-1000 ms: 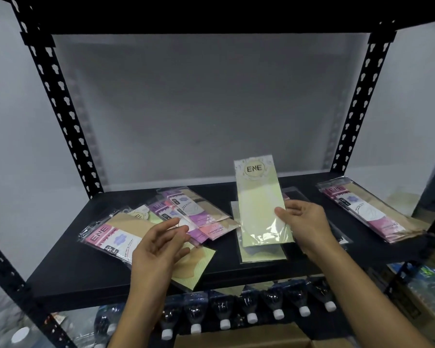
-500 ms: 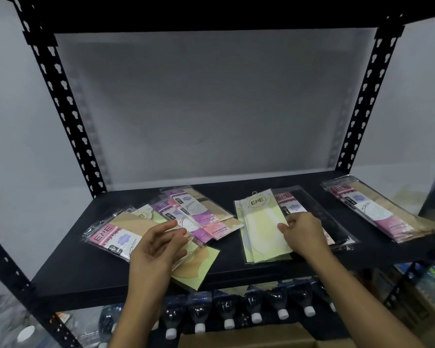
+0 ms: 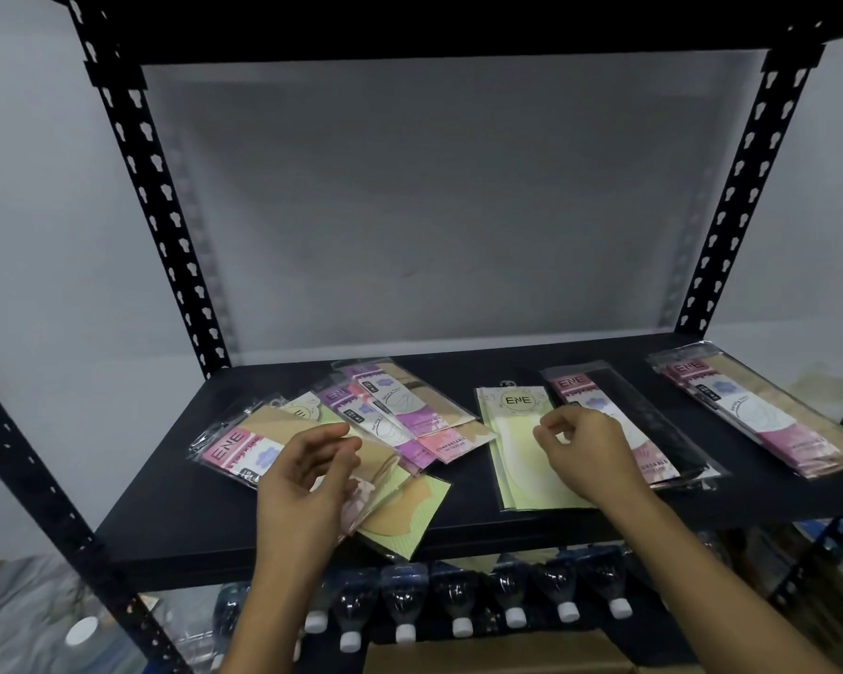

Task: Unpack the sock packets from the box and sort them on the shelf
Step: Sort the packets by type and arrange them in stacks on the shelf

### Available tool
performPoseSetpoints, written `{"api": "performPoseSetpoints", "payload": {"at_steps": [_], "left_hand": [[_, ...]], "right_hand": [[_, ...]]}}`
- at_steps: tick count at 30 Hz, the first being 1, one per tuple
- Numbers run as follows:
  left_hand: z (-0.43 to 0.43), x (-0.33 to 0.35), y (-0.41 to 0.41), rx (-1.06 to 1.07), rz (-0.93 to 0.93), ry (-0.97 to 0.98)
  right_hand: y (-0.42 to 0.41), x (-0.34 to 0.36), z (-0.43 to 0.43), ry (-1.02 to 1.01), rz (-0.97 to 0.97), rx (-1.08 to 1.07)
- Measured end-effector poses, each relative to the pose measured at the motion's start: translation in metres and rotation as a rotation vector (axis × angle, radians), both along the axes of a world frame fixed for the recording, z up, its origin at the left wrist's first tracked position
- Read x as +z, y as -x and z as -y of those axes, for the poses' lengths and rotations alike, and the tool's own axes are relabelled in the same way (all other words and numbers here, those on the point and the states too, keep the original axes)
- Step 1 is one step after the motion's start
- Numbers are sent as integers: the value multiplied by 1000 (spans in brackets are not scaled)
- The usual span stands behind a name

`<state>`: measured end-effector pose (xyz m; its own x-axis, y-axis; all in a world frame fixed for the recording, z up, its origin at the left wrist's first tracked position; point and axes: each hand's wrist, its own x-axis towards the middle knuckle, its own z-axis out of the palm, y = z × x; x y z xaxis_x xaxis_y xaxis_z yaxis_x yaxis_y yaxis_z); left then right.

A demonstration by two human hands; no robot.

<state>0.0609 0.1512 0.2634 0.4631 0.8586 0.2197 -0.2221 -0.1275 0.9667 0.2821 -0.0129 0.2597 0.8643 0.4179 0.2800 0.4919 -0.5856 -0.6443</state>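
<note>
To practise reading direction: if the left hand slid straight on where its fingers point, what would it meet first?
Probably the purple-labelled packet in the pile beyond the left hand; height is unclear.

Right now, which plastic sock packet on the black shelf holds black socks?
The pink-labelled clear plastic packet beside the right hand; the others hold beige or pale green.
</note>
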Motion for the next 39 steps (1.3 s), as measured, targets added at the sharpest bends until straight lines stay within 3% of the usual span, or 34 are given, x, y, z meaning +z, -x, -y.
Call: {"api": "performPoseSetpoints", "payload": {"at_steps": [8,14,25,39], "left_hand": [[-12,3,0,27,5,2],[-17,1,0,39,-17,-6],[-24,1,-2,58,-3,-15],[-29,-1,-2,50,-11,-10]], "right_hand": [[4,21,-40,-3,-174,170],[1,19,-64,-6,-241,176],[-11,14,-128,351,-280,169],[-2,30,-130,79,-432,91]]}}
